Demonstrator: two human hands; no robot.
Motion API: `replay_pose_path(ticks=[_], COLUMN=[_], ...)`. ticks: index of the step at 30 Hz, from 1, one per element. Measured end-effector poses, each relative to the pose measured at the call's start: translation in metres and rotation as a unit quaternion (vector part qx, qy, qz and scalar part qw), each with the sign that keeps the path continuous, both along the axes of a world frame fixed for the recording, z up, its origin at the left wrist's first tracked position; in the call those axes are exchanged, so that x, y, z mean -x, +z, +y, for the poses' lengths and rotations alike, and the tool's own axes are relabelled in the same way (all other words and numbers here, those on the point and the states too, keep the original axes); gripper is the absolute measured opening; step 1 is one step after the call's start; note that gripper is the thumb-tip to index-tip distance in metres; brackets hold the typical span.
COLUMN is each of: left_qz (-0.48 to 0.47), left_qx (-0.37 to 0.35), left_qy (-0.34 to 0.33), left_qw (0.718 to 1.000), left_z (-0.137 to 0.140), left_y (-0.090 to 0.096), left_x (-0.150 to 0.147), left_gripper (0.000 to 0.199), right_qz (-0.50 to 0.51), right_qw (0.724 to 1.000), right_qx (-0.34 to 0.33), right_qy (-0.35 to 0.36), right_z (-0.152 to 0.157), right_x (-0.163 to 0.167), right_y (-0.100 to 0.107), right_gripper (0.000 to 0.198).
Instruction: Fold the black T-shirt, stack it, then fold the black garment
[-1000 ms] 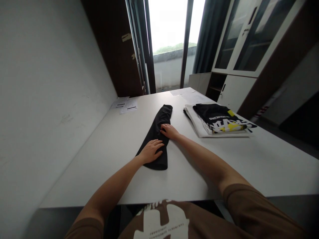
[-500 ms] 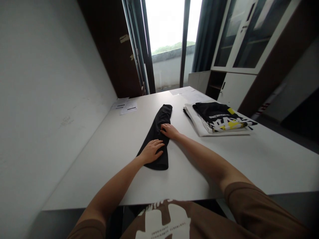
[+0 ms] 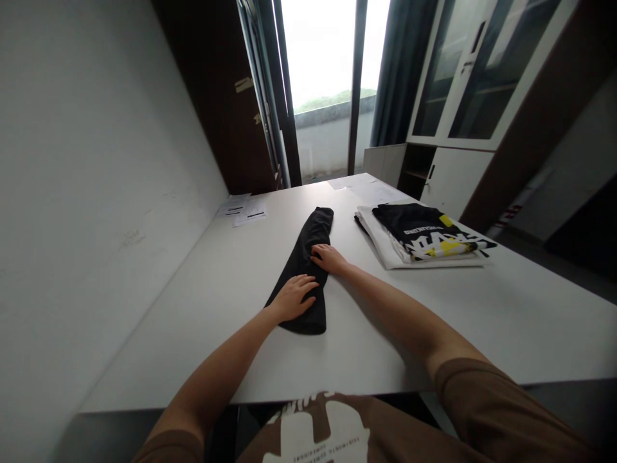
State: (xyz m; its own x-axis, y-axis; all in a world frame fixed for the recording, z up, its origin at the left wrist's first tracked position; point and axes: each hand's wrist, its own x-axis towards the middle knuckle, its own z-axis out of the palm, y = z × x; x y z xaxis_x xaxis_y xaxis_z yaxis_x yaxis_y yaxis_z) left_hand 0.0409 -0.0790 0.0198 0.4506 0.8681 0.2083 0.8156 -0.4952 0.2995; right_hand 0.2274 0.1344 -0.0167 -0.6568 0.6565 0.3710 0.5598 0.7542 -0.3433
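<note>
A black garment (image 3: 308,239), folded into a long narrow strip, lies on the white table (image 3: 202,289) in front of me. Its kind cannot be made out. My left hand (image 3: 294,297) rests flat on the nearer part of it, fingers stretched out and a little apart. Farther up, my right hand (image 3: 328,258) lies across the strip's right edge with slightly bent fingers on top of the cloth. Both palms face down, and neither hand grips the fabric. The cloth under them is hidden.
A stack of folded clothes, with a black printed shirt (image 3: 409,222) on top of white cloth (image 3: 385,251), lies to the right. Paper sheets (image 3: 249,211) lie at the far left, and more sheets (image 3: 369,188) at the far edge. A wall (image 3: 96,193) borders the left side.
The view has tilted up slightly, so the table sits a little lower in the picture. Both hands stay at the same places on the black garment.
</note>
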Motion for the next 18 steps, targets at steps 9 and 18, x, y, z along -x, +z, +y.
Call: replay_pose_path(ticks=[9, 18], left_qz=[0.000, 0.001], left_qx=[0.005, 0.005], left_qy=[-0.001, 0.002], left_qw=[1.000, 1.000], left_z=[-0.0021, -0.0003], left_y=[0.0040, 0.0010], left_x=[-0.0006, -0.0005], left_gripper=[0.046, 0.046], right_qz=[-0.002, -0.011], right_qw=[1.000, 1.000], right_qx=[-0.002, 0.003], right_qy=[0.001, -0.006], right_z=[-0.0017, -0.0063], right_x=[-0.0011, -0.0011], right_y=[0.0022, 0.0078], right_gripper=[0.008, 0.007])
